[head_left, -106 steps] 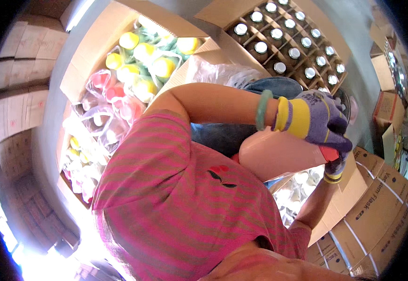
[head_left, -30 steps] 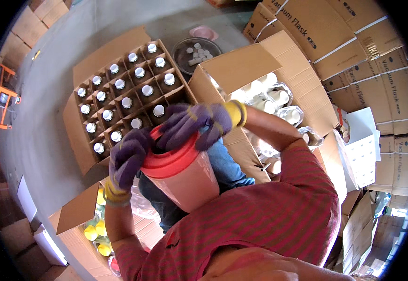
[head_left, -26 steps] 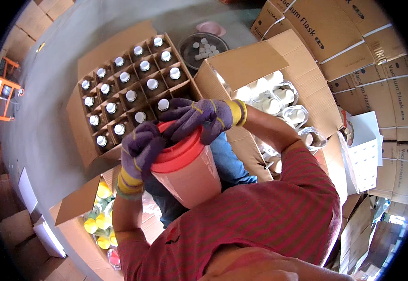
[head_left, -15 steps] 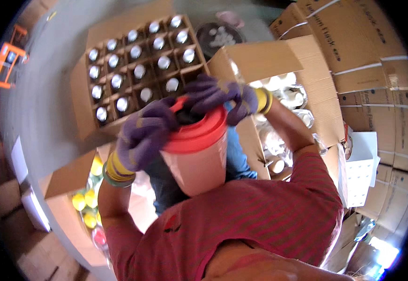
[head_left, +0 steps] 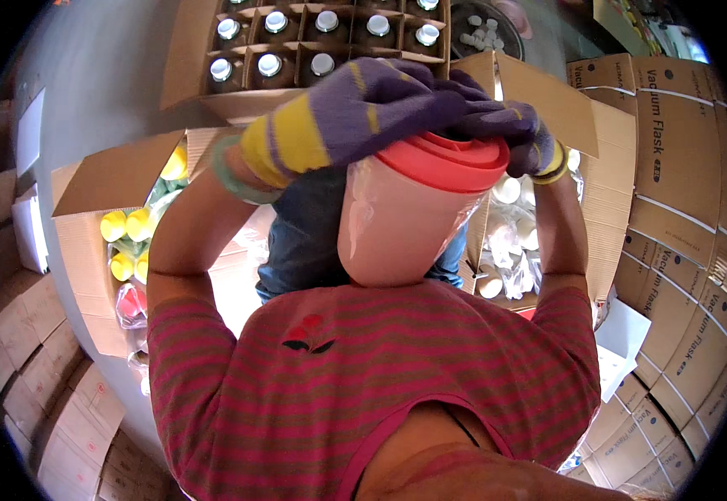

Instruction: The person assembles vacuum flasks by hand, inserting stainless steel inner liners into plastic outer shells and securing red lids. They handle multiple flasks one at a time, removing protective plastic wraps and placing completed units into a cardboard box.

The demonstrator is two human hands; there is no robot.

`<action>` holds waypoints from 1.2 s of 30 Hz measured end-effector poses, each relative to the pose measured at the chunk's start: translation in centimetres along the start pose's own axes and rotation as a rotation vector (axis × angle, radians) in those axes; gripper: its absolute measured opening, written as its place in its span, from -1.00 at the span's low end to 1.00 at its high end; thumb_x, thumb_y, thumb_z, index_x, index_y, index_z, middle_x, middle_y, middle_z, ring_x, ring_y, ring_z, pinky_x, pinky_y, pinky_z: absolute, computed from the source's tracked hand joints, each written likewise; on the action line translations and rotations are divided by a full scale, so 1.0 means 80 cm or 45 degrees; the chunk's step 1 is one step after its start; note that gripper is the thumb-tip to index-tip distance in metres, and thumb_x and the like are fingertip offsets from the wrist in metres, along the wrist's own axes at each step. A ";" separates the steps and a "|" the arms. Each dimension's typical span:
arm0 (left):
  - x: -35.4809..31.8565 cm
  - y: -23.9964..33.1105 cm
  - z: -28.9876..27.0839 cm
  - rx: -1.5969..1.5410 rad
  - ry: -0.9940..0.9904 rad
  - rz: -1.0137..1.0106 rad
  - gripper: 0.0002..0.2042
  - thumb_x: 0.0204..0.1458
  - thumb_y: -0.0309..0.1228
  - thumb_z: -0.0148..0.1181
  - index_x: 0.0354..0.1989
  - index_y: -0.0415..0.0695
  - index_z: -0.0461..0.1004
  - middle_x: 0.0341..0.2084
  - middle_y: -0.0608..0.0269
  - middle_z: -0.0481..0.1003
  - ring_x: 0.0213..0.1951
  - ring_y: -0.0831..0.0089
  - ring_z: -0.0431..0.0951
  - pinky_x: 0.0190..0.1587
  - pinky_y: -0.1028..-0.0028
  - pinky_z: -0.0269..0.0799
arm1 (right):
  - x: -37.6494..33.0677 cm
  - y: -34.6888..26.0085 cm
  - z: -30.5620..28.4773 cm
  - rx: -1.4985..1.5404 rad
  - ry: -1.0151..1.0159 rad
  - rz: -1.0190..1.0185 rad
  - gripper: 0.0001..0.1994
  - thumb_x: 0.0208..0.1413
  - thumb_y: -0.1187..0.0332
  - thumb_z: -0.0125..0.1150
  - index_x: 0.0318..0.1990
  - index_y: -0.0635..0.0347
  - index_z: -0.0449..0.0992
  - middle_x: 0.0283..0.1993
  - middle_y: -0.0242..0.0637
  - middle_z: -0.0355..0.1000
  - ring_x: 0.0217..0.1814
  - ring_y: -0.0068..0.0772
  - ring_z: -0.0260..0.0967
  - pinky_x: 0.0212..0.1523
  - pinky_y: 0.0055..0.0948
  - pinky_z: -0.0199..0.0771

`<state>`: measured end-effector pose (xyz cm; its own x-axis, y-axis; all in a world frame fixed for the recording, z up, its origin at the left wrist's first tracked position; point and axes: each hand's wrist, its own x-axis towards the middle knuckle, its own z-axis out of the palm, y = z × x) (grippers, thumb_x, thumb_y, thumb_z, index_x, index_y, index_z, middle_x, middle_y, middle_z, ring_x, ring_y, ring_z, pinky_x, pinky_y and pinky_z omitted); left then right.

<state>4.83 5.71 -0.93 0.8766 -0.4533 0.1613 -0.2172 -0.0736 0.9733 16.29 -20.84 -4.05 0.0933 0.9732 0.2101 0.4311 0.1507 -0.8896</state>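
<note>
under gloved hands (head_left: 372, 113), pink container (head_left: 392, 221), contents hidden

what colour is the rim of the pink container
The rim is red, against the pale pink container; best seen in the head view.

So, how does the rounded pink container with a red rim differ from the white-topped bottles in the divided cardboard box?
The pink container leans beneath both gloved hands; the white-topped bottles stand upright in the divided box. The container's broad rim is red; the bottles' narrow tops are white.
</note>
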 end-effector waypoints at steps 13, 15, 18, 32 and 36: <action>-0.014 0.001 -0.001 -0.240 0.022 -0.045 -0.82 0.12 -0.41 0.15 -0.28 -0.28 0.59 -0.20 0.17 0.55 -0.11 0.44 0.52 0.03 0.46 0.40 | 0.004 0.000 0.014 0.010 0.075 0.018 -0.38 -0.08 0.05 0.29 0.11 0.29 0.48 0.14 0.07 0.42 0.36 0.12 0.17 0.44 0.09 -0.36; -0.006 -0.008 -0.004 -0.006 -0.009 0.093 -0.83 0.14 -0.39 0.13 -0.22 -0.20 0.58 -0.20 0.15 0.55 -0.12 0.42 0.52 0.03 0.41 0.41 | 0.008 -0.008 0.025 -0.065 0.139 0.056 -0.42 -0.06 0.06 0.29 0.06 0.30 0.50 0.09 0.04 0.45 0.30 0.07 0.25 0.41 0.04 -0.18; -0.017 -0.100 -0.024 -0.710 0.087 0.004 -0.75 0.14 -0.35 0.15 -0.14 -0.28 0.58 -0.35 0.14 0.59 -0.22 0.45 0.56 -0.07 0.46 0.47 | 0.059 -0.061 0.057 -0.387 0.271 0.067 -0.59 0.00 0.20 0.27 -0.07 0.34 0.56 -0.01 0.00 0.51 0.15 -0.01 0.42 0.33 -0.07 0.15; -0.005 -0.072 0.001 -0.505 0.234 -0.100 -0.66 0.20 -0.21 0.12 -0.02 -0.22 0.52 -0.22 0.19 0.58 -0.18 0.53 0.55 -0.08 0.48 0.47 | 0.053 -0.069 0.069 -0.442 0.404 0.107 -0.67 0.12 0.27 0.19 -0.09 0.36 0.54 -0.01 -0.02 0.51 0.10 0.03 0.43 0.23 -0.04 0.25; 0.019 -0.163 -0.031 0.191 -0.033 0.662 -0.62 0.20 -0.27 0.12 0.14 -0.19 0.43 -0.11 0.12 0.54 -0.11 0.51 0.55 0.01 0.43 0.47 | 0.084 -0.092 0.090 -0.751 0.436 0.131 -0.70 0.09 0.35 0.21 -0.04 0.30 0.54 0.01 -0.04 0.51 0.14 -0.01 0.42 0.24 -0.11 0.27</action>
<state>10.06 8.23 -12.99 0.6267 -0.4855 0.6095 -0.6802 0.0409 0.7319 7.27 -14.18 0.94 0.3965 0.8530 0.3392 0.8121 -0.1536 -0.5630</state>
